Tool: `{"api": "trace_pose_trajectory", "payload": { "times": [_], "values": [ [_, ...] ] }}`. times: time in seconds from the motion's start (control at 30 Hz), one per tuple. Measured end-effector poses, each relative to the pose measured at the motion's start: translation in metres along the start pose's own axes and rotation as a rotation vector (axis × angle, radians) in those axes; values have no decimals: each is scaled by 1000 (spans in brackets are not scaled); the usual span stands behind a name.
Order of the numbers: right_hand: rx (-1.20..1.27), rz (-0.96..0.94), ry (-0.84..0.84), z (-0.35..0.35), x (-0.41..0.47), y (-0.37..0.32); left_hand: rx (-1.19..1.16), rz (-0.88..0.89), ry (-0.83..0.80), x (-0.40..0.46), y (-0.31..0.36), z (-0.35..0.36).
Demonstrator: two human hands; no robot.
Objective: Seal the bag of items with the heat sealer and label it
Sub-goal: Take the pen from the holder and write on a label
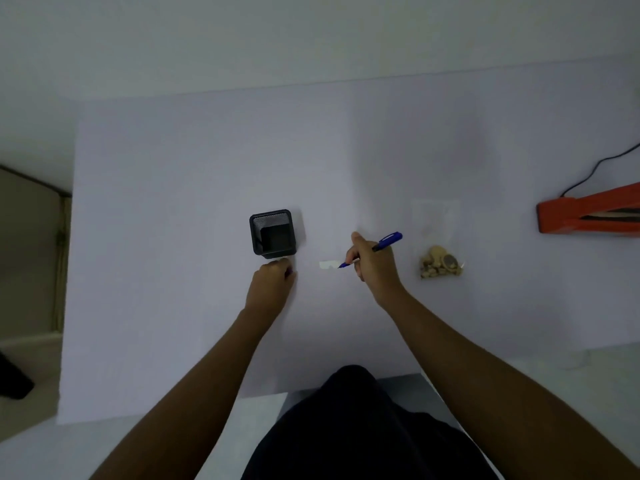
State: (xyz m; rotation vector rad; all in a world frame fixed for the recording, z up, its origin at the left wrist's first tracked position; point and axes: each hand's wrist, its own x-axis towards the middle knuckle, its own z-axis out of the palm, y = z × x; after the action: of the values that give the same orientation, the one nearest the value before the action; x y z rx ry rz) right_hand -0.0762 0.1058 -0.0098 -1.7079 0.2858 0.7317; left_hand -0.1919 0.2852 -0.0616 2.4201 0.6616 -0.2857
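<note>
Room lay open across the far half of the white table [207, 161]. The right hand [375, 263] gripped a blue marker [375, 247], tip on a small label [329, 265]; the left hand [272, 282] was fisted beside a black mesh holder [273, 232]. The clear bag [438, 244] lay right, well short of the orange sealer [585, 213] at the edge.

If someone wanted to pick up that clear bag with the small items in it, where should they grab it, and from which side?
Probably by the empty upper part of the clear bag, coming from the far side or from above. The items are bunched at the near end, so the far part lies flat and thin, easy to pinch. The right hand is busy with the blue pen, so the approach should stay clear of it.
</note>
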Motion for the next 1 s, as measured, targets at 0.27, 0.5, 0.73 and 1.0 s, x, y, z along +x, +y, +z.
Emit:
{"api": "trace_pose_trajectory", "payload": {
  "times": [0.27, 0.5, 0.73, 1.0],
  "values": [
    [-37, -2, 20, -3, -4, 21, -33, -29, -9, 4, -5, 7],
    [-33, -14, 24, -9, 1, 25, -17, -80, 44, -8, 1, 4],
    [20, -106, 64, -10, 9, 30, 53, 195, 110, -7, 42, 22],
    [-145, -240, 6, 25, 16, 34, 234, 154, 15, 19, 52, 39]
  ]
}}
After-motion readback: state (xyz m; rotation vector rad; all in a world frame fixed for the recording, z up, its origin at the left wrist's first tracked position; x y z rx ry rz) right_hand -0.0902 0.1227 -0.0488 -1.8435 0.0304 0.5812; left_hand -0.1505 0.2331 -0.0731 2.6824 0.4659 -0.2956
